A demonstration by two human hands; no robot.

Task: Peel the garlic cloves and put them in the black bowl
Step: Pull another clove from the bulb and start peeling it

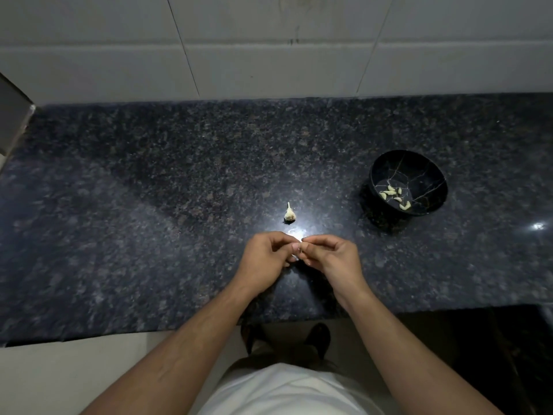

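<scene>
Seen from the head camera looking down, a dark speckled stone counter [149, 190] fills the middle of the frame, its far edge meeting a pale tiled wall [269, 55] along the top and its near edge running across the lower third, with pale floor below it at lower left. Just below centre, the left hand [263, 259] and right hand [335, 259] meet fingertip to fingertip above the counter, fingers curled, together pinching a small garlic clove [300, 250] that is mostly hidden between them; both forearms reach in from the bottom edge. Near the hands, slightly above centre, the rest of a garlic bulb [289, 214] stands on the stone with its stalk pointing up. Well apart, at centre right, sits the black bowl [431, 166], thin pale crack-like lines across its inside, holding several peeled cloves [392, 193] at its bottom. Wide bare stone stretches across the left half and behind the bulb. A white shirt [287, 390] shows at bottom centre.
</scene>
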